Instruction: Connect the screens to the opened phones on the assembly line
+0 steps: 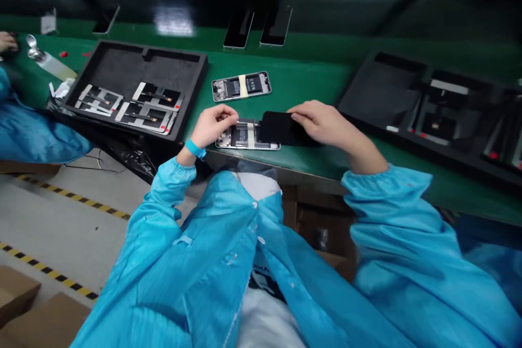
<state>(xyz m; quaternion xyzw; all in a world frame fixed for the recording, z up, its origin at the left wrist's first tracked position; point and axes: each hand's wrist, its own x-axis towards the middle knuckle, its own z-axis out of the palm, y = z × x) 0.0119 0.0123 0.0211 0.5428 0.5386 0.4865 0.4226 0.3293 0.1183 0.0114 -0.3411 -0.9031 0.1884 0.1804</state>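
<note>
My right hand (pixel 320 122) pinches the upper edge of a flat black phone screen (pixel 279 128), thumb and fingers closed on it. The screen overlaps the right end of an opened phone body (pixel 267 146), whose battery and a pale strip of tape show. Over the left end of that phone body is my left hand (pixel 216 124), fingers curled and pressed together; whatever they hold is hidden. A blue band circles my left wrist. Just beyond lies a second opened phone body (pixel 232 88), a cream strip of tape across its battery.
A black foam tray (pixel 175 54) with several screen parts sits left, another dark tray (pixel 377 92) right. Two dark phones (pixel 238 30) lean at the back. A bottle (pixel 57 67) lies far left, near a co-worker's blue sleeve (pixel 36 125). The green bench (pixel 302 79) ends before my lap.
</note>
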